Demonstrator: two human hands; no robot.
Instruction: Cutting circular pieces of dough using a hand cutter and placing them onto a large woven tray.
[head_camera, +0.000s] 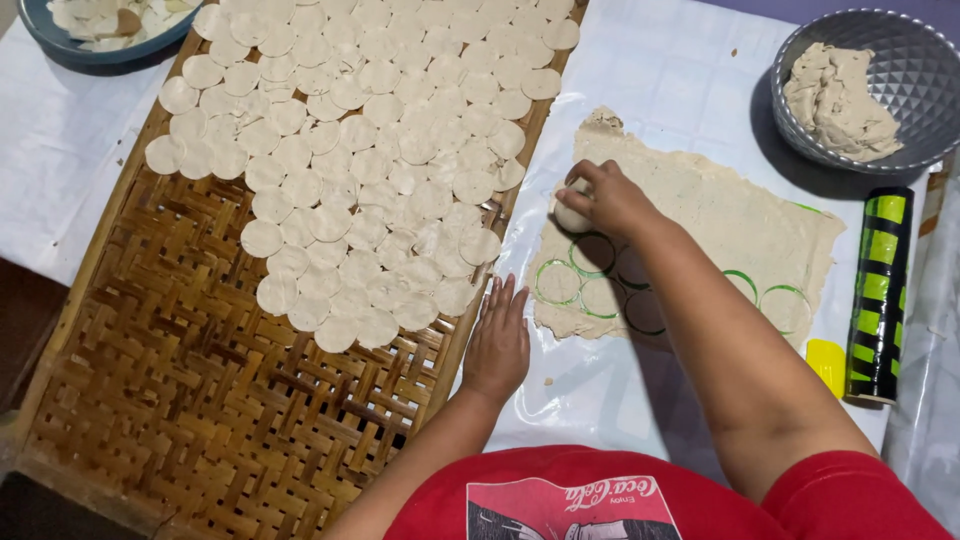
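While pressing down on the dough sheet (745, 225), right hand (605, 198) clenched around a small round white cutter (572, 215), held at the sheet's left edge, toward the far side. Left hand (497, 340) released and flat, palm down, fingers pointing away, resting on the plastic-covered worktop (680, 75) just beside the sheet's near left corner and touching the edge of the woven bamboo tray (200, 400). Holding nothing.

One dough sheet, thin and pale, lying right of both hands, long axis running from far left to near right. Right hand nearer the uncut dough, already upon it; uncut area spreading to the right and far side of the cutter. About seven round cut marks (600, 298) in the sheet's near part, just near of the cutter, some showing dark or green-edged where the surface below peeks through.

One tray at left, its far half covered with overlapping dough discs (370, 150), far too many to count, well over a hundred. One grey bowl (925, 75) at far right holding a lump of dough scraps (838, 100). One blue plate (60, 45) at far left with more pale pieces. One black roll with green stripes (880, 290) at right, a small yellow object (827, 362) touching its near end.
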